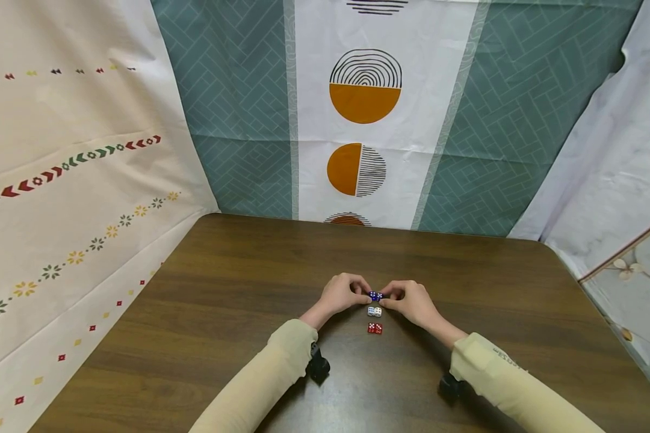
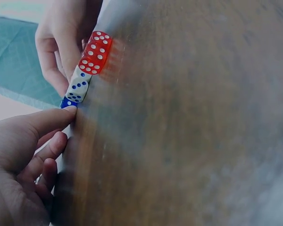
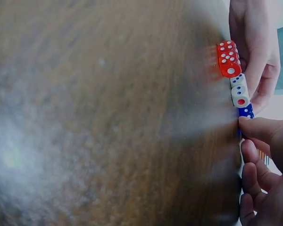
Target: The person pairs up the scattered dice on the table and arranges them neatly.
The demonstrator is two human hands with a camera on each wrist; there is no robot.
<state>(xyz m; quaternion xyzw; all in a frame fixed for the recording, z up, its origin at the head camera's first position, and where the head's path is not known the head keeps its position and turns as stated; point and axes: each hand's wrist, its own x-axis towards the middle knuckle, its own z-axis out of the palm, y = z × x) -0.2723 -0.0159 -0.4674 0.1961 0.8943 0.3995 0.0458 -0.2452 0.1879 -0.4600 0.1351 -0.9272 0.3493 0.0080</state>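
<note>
Two blue dice [image 1: 376, 296] sit side by side on the table. My left hand [image 1: 342, 296] pinches the left one between thumb and index finger. From the other side my right hand [image 1: 410, 300] pinches the right one in the same way. Fingertips cover parts of the blue dice in both wrist views. Just nearer to me lies a pair of white dice [image 1: 374, 311] with blue pips. Nearer still is a pair of red translucent dice [image 1: 375, 328] with white pips. In the left wrist view the red dice [image 2: 95, 52] stand in front of the white dice [image 2: 77, 85].
The brown wooden table [image 1: 238, 282] reaches back to a hanging green and white curtain [image 1: 238, 108]. Patterned cream cloth [image 1: 76, 198] hangs at the left, and a pale cloth [image 1: 628, 150] hangs at the right. Small black devices are strapped at both wrists.
</note>
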